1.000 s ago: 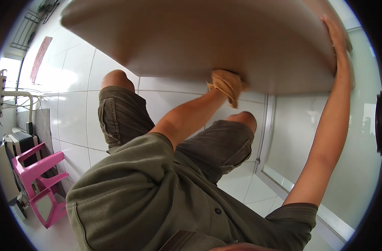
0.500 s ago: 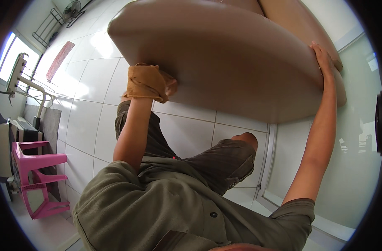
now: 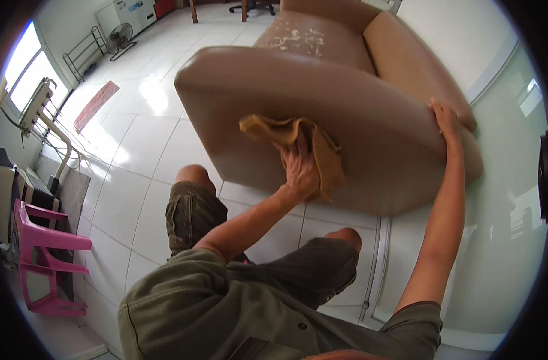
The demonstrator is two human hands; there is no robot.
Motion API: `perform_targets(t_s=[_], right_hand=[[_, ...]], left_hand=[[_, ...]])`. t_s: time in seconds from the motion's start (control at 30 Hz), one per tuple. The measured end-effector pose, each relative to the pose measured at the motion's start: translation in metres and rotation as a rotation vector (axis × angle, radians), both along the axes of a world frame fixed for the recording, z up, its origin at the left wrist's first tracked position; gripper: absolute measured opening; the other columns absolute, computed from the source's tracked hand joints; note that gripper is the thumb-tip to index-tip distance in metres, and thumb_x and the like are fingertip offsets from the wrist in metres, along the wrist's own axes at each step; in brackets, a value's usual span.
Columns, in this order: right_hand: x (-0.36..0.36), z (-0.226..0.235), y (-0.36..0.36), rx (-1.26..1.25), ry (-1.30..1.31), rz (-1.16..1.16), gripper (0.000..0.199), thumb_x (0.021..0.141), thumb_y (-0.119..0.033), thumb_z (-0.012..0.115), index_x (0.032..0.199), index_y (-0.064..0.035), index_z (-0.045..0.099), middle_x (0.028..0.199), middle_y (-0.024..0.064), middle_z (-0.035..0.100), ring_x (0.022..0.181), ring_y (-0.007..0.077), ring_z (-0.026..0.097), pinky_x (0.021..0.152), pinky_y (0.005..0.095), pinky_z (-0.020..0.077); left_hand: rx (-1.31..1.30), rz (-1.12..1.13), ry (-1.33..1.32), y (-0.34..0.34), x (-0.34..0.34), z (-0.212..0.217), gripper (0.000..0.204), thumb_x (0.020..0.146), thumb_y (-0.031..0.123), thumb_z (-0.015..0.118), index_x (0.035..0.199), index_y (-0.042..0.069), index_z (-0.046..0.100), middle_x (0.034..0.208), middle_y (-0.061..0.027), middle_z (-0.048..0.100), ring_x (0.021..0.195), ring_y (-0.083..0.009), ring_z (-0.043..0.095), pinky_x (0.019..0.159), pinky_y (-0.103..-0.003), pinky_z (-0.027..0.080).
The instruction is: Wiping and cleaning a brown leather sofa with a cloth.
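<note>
A brown leather-look sofa (image 3: pixel 238 78) stands in front of me, its broad outer arm panel facing my knees. My left hand (image 3: pixel 301 171) presses a mustard-yellow cloth (image 3: pixel 328 161) against the middle of that panel. The fingers are bent into the cloth, which bunches above them and drapes down beside the hand; the fingertips are partly hidden. At the right, my right hand (image 3: pixel 447 123) lies flat over the top edge of the sofa arm, close to the backrest, holding nothing. Pale worn patches (image 3: pixel 301 41) mark the seat.
Frosted glass panels (image 3: pixel 496 198) rise close on my right, with a floor track (image 3: pixel 373 264) below. Pink plastic chairs (image 3: pixel 51 240) stand at the left, near a pole-mounted apparatus (image 3: pixel 60 141) with cables. Farther off are a pinkish mat (image 3: pixel 96 106) and a floor fan (image 3: pixel 119 39).
My left hand has moved the cloth rightward from the panel's front edge to its middle. My right hand stays on the arm's top edge. The view has tilted up, showing more of the seat.
</note>
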State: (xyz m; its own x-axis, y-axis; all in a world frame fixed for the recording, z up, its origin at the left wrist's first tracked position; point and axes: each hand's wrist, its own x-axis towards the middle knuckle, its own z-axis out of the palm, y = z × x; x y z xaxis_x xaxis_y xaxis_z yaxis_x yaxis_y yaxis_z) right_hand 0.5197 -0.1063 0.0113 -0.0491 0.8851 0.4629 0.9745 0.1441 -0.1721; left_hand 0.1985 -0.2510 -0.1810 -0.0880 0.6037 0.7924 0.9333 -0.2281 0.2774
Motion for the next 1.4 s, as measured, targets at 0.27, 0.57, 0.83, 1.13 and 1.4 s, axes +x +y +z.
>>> perform_targets(t_s=[0.27,0.57,0.83,1.13,1.4], right_hand=[[-0.009,-0.002,-0.016,0.097,0.100,0.077,0.045,0.087,-0.042,0.042,0.082,-0.0014,0.060,0.082,0.0193,0.060,0.080,0.0366,0.056,0.071,0.0420,0.0420],[0.000,-0.011,-0.006,0.127,0.150,0.066,0.044,0.087,-0.042,0.045,0.080,-0.0005,0.057,0.077,0.0201,0.058,0.074,0.0376,0.055,0.065,0.0413,0.0421],[-0.016,-0.002,-0.017,0.088,0.139,-0.049,0.044,0.086,-0.045,0.047,0.083,-0.0022,0.059,0.080,0.0190,0.059,0.077,0.0355,0.058,0.066,0.0415,0.0428],[-0.007,-0.005,-0.009,0.091,0.128,-0.035,0.043,0.085,-0.044,0.048,0.079,-0.0020,0.059,0.079,0.0186,0.060,0.077,0.0346,0.058,0.068,0.0410,0.0433],[0.007,-0.012,-0.003,0.083,0.126,-0.032,0.044,0.084,-0.044,0.047,0.080,-0.0021,0.060,0.082,0.0200,0.060,0.080,0.0354,0.058,0.070,0.0420,0.0437]], left_hand=[[0.145,-0.269,-0.355,0.003,-0.069,0.019,0.065,0.071,0.031,0.069,0.125,0.006,0.045,0.116,-0.0109,0.052,0.110,-0.0300,0.048,0.093,-0.043,0.036],[0.202,0.085,0.077,0.005,-0.187,0.102,0.060,0.075,0.026,0.064,0.129,0.010,0.043,0.130,-0.0093,0.045,0.121,-0.0303,0.039,0.103,-0.043,0.020],[-0.204,0.030,0.137,0.031,-0.159,0.183,0.037,0.083,0.024,0.050,0.118,0.016,0.054,0.110,-0.0098,0.060,0.106,-0.0244,0.055,0.095,-0.036,0.032],[-0.153,-0.432,0.435,0.099,-0.015,0.187,0.019,0.073,0.021,0.054,0.079,0.008,0.067,0.088,-0.0112,0.066,0.083,-0.0284,0.063,0.068,-0.042,0.049],[-0.320,-0.735,0.216,0.124,-0.008,0.277,0.029,0.076,0.028,0.051,0.089,0.008,0.067,0.081,-0.0180,0.064,0.078,-0.0338,0.062,0.070,-0.039,0.050]])
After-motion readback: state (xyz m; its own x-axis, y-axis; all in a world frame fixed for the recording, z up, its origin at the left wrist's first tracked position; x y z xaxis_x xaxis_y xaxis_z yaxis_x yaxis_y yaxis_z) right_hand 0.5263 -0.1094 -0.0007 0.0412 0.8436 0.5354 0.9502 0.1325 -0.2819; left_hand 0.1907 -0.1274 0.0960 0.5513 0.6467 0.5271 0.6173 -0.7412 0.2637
